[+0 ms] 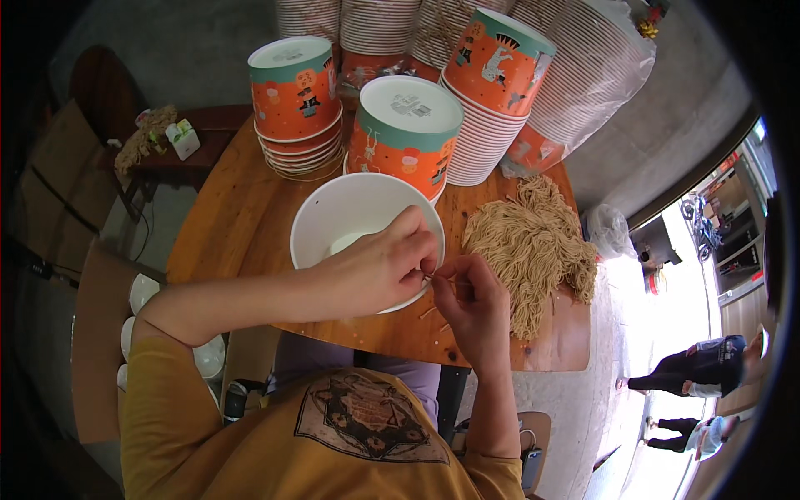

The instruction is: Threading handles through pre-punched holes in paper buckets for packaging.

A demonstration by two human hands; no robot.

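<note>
In front of me on the table stands a white paper bucket (323,218), its mouth tipped toward me and a small dark hole in its far left wall. Reaching over the mouth, my left hand (387,262) is closed in a pinch at the right rim. My right hand (473,298) meets it there from outside the bucket, thumb and fingers pressed together. A short bit of thin cord shows between the fingertips; most of it is hidden by the hands. Close by my right hand lies a big loose bundle of tan cords (533,250).
Upturned orange-and-green buckets stand in stacks on the wooden table (242,225): a left stack (293,92), a middle one (407,125) and a tall right one (498,67). Wrapped bucket stacks (592,71) rise behind. An open carton (96,333) holds white buckets. Two people stand outside, far right.
</note>
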